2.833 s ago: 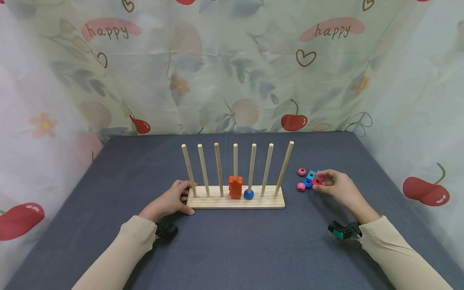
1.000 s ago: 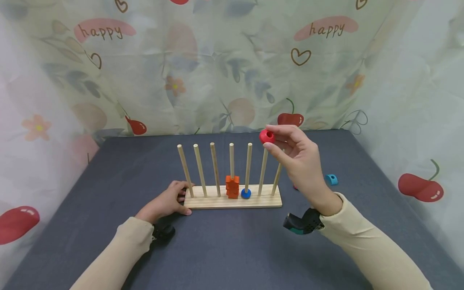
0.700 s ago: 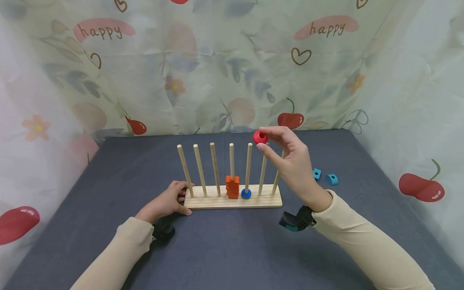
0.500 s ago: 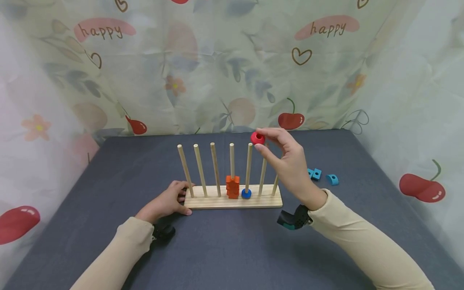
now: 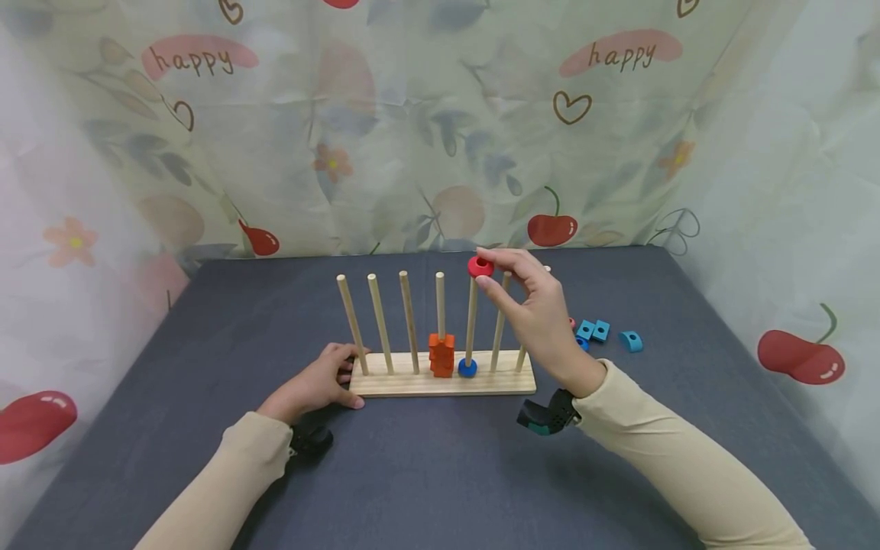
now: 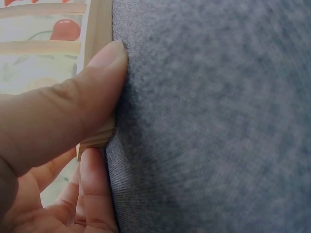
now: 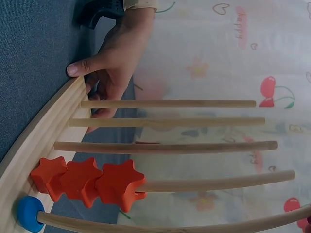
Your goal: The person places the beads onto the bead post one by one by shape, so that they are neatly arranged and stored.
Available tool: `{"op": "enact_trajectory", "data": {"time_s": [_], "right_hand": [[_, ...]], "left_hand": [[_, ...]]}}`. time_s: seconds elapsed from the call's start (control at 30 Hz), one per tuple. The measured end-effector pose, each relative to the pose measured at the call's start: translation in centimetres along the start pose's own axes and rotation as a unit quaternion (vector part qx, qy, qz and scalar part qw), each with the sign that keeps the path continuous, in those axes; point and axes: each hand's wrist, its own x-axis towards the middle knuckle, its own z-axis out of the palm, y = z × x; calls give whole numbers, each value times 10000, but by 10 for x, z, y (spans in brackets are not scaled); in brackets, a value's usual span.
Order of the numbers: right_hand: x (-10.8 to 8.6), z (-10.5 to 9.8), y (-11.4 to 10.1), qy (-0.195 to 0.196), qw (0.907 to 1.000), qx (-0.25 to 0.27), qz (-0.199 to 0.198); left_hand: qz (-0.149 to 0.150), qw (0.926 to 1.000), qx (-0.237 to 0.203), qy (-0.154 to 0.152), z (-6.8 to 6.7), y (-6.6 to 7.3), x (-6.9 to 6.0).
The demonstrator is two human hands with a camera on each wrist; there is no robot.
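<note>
A wooden peg board [image 5: 412, 388] with several upright pegs stands on the table. My left hand [image 5: 319, 384] grips its left end, the thumb [image 6: 104, 73] lying along the front in the left wrist view. Between thumb and fingertips, my right hand [image 5: 536, 313] pinches a red bead [image 5: 474, 268] at the tip of the peg that carries a blue bead [image 5: 467, 368]. That peg's tip is hidden, so I cannot tell whether it is inside the bead's hole. Orange star beads [image 7: 119, 182] are stacked on the neighbouring peg to the left.
Right of the board lie light-blue square beads [image 5: 601, 330], a light-blue arched piece [image 5: 631, 341] and a blue bead [image 5: 583, 344]. A pink bead [image 5: 572, 323] is partly hidden by the right hand. A printed curtain [image 5: 412, 153] hangs behind the dark table [image 5: 440, 473].
The right hand picked the red bead from the loose pieces and carried it left to the peg's tip, lowering slightly of late. My left hand keeps its grip on the board.
</note>
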Motion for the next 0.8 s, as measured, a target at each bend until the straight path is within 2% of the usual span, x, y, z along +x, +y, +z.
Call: {"op": "enact_trajectory", "data": {"time_s": [0.33, 0.8], "right_hand": [[-3, 2, -1, -225, 9990, -342, 158], [-17, 8, 15, -367, 9942, 348, 949]], "left_hand": [[-33, 10000, 13, 53, 1, -2, 1], [-96, 9999, -14, 37, 0, -1, -1]]}}
